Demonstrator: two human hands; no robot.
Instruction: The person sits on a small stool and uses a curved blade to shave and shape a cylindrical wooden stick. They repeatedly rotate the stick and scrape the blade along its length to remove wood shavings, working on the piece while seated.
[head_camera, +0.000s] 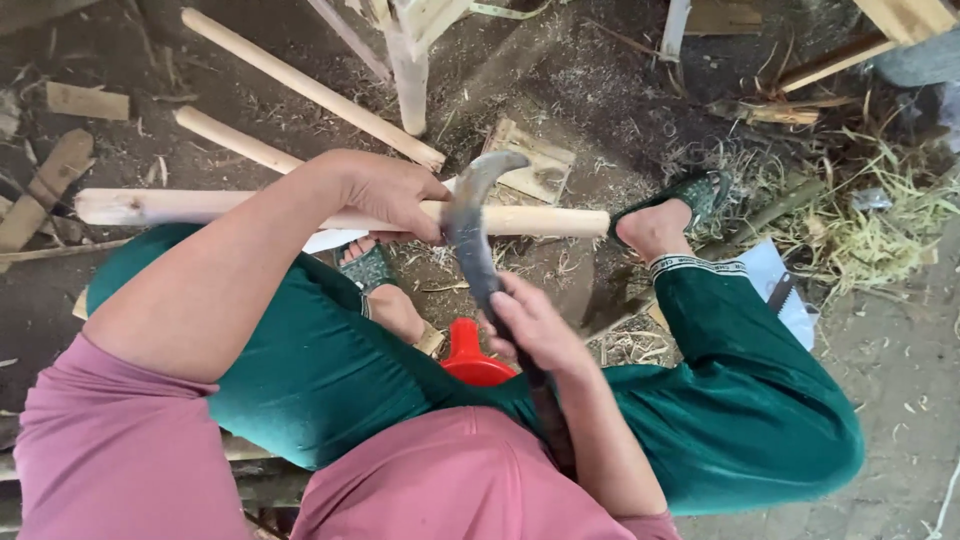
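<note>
My left hand (390, 193) grips a long pale peeled wooden stick (540, 221) that lies level across my lap, from far left to my right foot. My right hand (535, 325) is closed on the handle of a dark curved blade (472, 215). The blade rises from that hand and crosses the stick just right of my left hand, its hooked tip pointing up and right. I sit with knees apart in green trousers and a pink top.
A red plastic object (470, 358) stands on the ground between my legs. Two more peeled sticks (300, 85) lie at the upper left. Wood offcuts (85, 100), shavings and straw (880, 225) litter the dirt floor. My feet wear green sandals (700, 190).
</note>
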